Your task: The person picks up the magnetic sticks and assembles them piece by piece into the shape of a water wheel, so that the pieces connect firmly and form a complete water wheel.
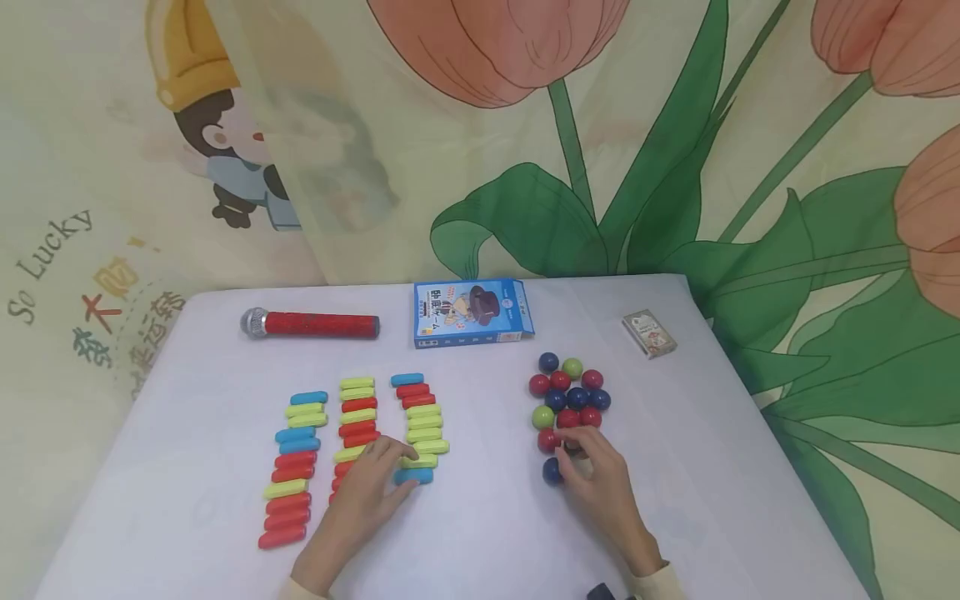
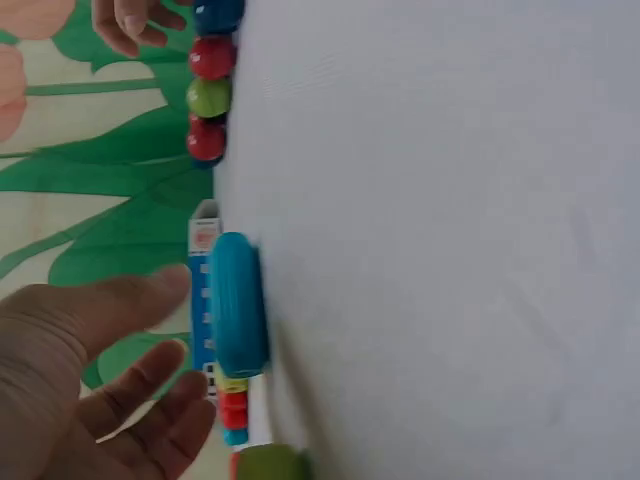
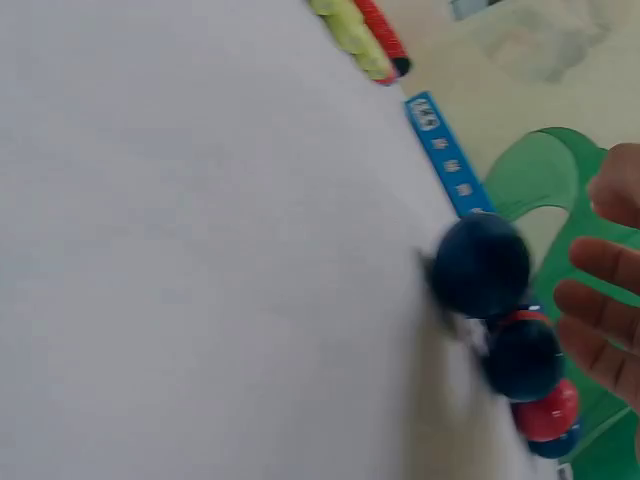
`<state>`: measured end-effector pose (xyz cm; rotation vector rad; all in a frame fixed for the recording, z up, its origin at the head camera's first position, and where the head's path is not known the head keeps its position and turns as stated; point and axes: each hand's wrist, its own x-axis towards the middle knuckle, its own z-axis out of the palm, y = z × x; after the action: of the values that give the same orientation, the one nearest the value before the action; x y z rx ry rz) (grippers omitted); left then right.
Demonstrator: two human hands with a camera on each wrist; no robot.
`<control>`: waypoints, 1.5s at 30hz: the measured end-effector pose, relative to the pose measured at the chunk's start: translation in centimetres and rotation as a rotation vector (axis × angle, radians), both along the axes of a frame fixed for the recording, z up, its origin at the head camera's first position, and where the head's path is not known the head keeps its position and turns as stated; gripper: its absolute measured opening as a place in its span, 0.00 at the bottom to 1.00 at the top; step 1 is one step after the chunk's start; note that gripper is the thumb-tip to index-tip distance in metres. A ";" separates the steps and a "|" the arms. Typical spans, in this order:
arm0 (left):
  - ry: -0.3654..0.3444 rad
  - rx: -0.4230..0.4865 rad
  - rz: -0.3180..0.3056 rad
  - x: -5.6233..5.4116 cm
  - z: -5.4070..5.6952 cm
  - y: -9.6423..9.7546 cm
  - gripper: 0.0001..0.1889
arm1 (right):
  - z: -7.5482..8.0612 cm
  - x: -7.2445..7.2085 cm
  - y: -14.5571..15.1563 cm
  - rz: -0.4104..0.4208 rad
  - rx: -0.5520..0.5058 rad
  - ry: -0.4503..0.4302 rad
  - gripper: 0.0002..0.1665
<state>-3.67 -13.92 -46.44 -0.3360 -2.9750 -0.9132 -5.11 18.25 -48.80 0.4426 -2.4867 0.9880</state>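
Blue stick (image 1: 415, 476) and navy ball (image 1: 551, 472) are lying just beside our hands: we are hovering the left hand (image 1: 369, 485), loosely open, near the stick, and the right hand (image 1: 602, 485), fingers relaxed, near the ball. Beyond, a blue box (image 1: 465, 310) is lying.

Illumination in the head view is moderate, diffuse and even across the white surface (image 1: 487, 533); no harsh glare appears. The direction of the source cannot be determined. Objects cast only faint, soft-edged shadows. Focus is adequate: large characters on the blue card box (image 1: 472, 312) resolve, while print on the small box (image 1: 649, 333) at far right is too fine to read.

Both wrist views are dimmer, rendering the surface grey. In the left wrist view, the blue stick (image 2: 238, 305) casts a soft, elongated shadow; the green object (image 2: 272, 463) at the frame edge is blurred. In the right wrist view, the nearest dark blue ball (image 3: 482, 265) is blurred above a broad, diffuse shadow. The red ball (image 3: 547, 412) carries small highlights.
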 end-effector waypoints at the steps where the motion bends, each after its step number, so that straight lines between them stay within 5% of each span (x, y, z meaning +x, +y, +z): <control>1: -0.017 -0.018 0.005 0.3 -0.2 0.2 0.20 | -0.4 0.6 -0.2 -0.013 0.025 -0.014 0.20; 7: -0.025 -0.068 0.018 0.6 -0.6 0.8 0.19 | -2.0 2.7 -1.5 -0.052 0.088 -0.118 0.19; 12: -0.042 -0.060 0.014 0.7 -0.6 0.7 0.19 | -2.1 3.0 -3.1 -0.035 -0.043 -0.267 0.19; 18: -0.071 0.003 0.027 1.6 -0.7 1.0 0.20 | -2.1 2.4 -5.0 0.079 -0.204 -0.371 0.21; 22: -0.066 0.077 -0.065 1.9 -1.1 2.7 0.19 | -2.4 1.9 -5.9 0.135 -0.264 -0.396 0.21; 27: 0.004 0.060 -0.168 1.6 -1.9 4.8 0.15 | -2.4 1.9 -6.5 0.186 -0.289 -0.454 0.21; 33: 0.066 0.048 -0.181 1.0 -2.0 5.9 0.14 | -2.1 1.8 -6.5 0.181 -0.270 -0.410 0.23; 41: 0.051 0.042 -0.167 1.1 -2.0 6.2 0.14 | -2.0 2.0 -6.3 0.176 -0.246 -0.380 0.25; 45: 0.123 0.049 -0.097 1.3 -1.9 5.5 0.16 | -2.2 2.2 -6.4 0.166 -0.207 -0.346 0.24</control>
<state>-2.39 -8.47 -48.32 -0.5200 -2.8413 -0.9349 -2.95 11.81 -51.01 0.4481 -2.6377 1.4824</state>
